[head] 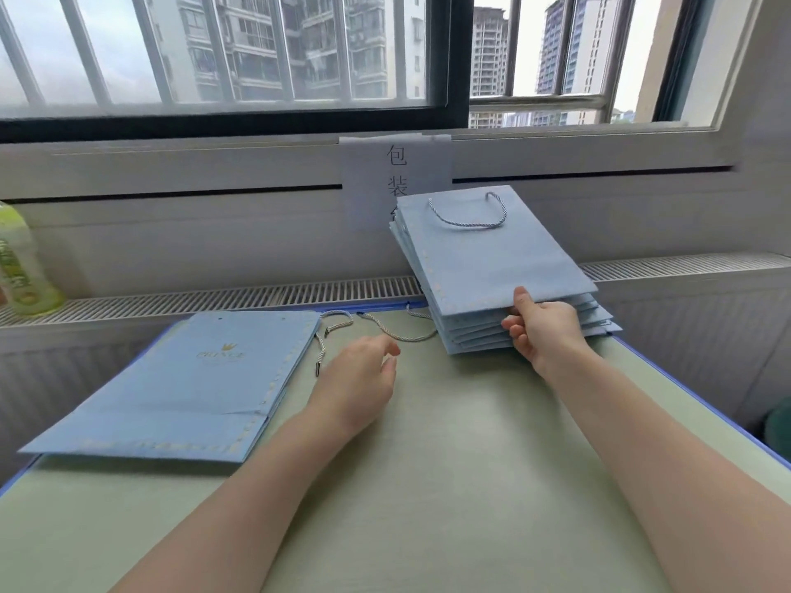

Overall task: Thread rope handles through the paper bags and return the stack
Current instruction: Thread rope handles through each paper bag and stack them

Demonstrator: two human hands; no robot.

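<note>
Here the right hand (pixel 545 329) grips the near edge of a stack of light blue paper bags (pixel 492 267), thumb on the top bag and fingers curled under the layers below. The stack sits at the far right of the pale green counter (pixel 428 464), tilted up with its far end leaning against the wall below the window. The top bag already carries a twisted rope handle (pixel 468 211) looped through its upper edge. The left hand (pixel 359 383) hovers over the middle of the counter, fingers loosely relaxed and holding nothing. Just beyond its fingertips lie loose rope handles (pixel 385 327) with metal tips, between the two groups of bags. To the left, a flat blue bag (pixel 188 387) with a gold crown logo lies on the counter, its near corner overhanging the edge. A green bottle (pixel 21 263) stands on the vent ledge at far left. A paper sign (pixel 376 177) with printed characters hangs on the wall behind the stack.
</note>
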